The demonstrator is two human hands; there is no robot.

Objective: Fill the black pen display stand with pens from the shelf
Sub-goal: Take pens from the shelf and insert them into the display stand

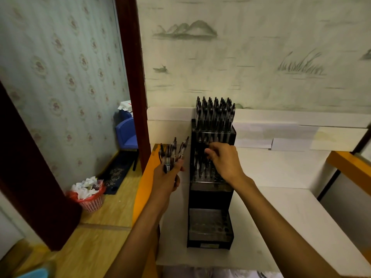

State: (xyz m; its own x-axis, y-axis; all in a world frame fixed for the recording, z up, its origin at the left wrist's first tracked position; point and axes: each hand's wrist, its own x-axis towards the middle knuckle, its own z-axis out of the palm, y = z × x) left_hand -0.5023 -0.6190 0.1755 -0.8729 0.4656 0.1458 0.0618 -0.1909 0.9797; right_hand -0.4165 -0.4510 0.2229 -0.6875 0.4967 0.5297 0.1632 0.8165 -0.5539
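White worktop (271, 197) is running along the painted wall, orange-edged on its left side. Black pen display stand (210, 197) is standing upright on it, three stepped tiers: top tier against the wall is holding a packed cluster of pens (214, 113), middle tier is part filled, bottom tier (209, 225) is showing bare holes. Right hand (224, 161) is reaching over the middle tier, fingers curled and pinching at a pen there; the pen itself is too dark to make out clearly. Left hand (168, 177) is hovering just left of the stand, clamped around a bundle of pens (172, 151) fanning upward. Pink waste basket (90, 199) is sitting on the wooden floor, stuffed with paper.
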